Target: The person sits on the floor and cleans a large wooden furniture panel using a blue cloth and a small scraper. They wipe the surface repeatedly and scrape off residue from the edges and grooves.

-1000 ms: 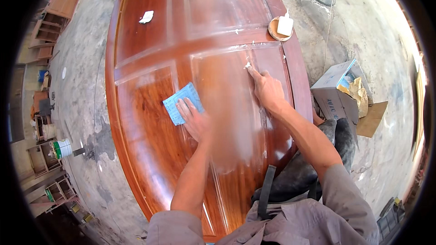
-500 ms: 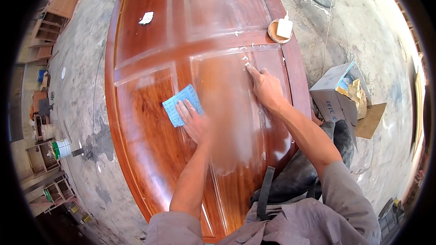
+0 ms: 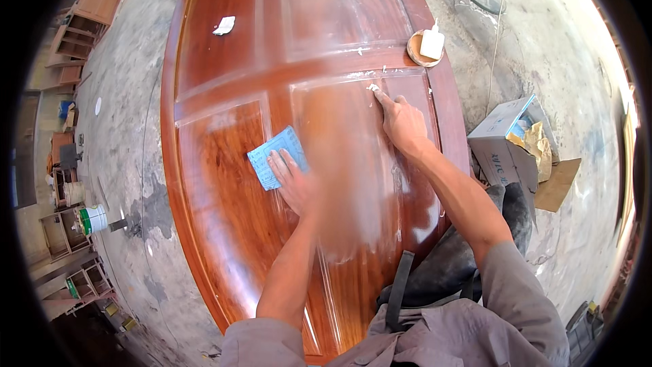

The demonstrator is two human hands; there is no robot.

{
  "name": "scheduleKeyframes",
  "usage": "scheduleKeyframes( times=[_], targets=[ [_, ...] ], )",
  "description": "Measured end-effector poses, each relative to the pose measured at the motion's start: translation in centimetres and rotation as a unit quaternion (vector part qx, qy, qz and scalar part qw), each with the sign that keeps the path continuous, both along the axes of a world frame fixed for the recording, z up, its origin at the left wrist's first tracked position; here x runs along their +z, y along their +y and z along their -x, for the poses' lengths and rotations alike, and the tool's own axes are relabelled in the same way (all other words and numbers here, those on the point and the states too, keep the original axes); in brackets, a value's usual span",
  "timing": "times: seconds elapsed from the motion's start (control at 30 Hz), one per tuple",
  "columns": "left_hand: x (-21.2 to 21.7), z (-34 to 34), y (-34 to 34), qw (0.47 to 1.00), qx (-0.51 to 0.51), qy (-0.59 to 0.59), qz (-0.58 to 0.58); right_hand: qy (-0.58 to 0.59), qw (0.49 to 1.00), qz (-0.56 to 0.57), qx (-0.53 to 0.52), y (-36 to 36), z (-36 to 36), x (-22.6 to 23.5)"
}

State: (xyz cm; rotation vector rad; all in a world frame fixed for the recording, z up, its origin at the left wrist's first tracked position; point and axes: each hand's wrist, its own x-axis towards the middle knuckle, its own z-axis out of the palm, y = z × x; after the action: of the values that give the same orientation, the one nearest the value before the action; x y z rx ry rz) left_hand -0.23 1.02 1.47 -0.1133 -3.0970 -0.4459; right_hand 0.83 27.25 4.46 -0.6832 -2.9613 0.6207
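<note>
A large glossy reddish-brown wooden door (image 3: 224, 75) with raised panels lies flat before me. My left hand (image 3: 291, 178) presses flat on a light blue sheet of sandpaper (image 3: 273, 158) on the lower middle panel. My right hand (image 3: 401, 122) rests on the panel's upper right corner, its fingertip pushing a small white dab of filler (image 3: 372, 87) into the groove. A pale, dull patch of dust covers the panel between my hands.
A round wooden dish with a white bottle (image 3: 426, 46) sits on the door's right edge. White scraps (image 3: 224, 25) lie on the far panel. An open cardboard box (image 3: 511, 141) stands on the concrete floor at right. Wooden furniture frames and a green-and-white can (image 3: 92, 219) are at left.
My right hand has crept slightly up and left along the groove. My left hand and the sandpaper have barely moved.
</note>
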Motion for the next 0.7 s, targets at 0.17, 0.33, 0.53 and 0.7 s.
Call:
scheduleKeyframes(
  times=[0.17, 0.33, 0.53, 0.7],
  targets=[
    [0.5, 0.1, -0.7, 1.0, 0.012, -0.007, -0.013, -0.002, 1.0, 0.014, 0.011, -1.3, -1.5, 0.3],
    [0.2, -0.1, 0.1, 1.0, 0.004, 0.003, -0.014, 0.01, 1.0, -0.004, 0.006, 0.0, -0.4, 0.1],
    [0.1, 0.1, -0.5, 1.0, 0.009, -0.01, -0.015, -0.032, 0.999, 0.005, 0.02, -0.4, -1.5, 0.5],
    [1.2, 0.0, 0.0, 0.999, 0.029, -0.045, -0.01, -0.023, 0.999, -0.005, 0.027, -0.3, -1.6, 0.5]
  ],
)
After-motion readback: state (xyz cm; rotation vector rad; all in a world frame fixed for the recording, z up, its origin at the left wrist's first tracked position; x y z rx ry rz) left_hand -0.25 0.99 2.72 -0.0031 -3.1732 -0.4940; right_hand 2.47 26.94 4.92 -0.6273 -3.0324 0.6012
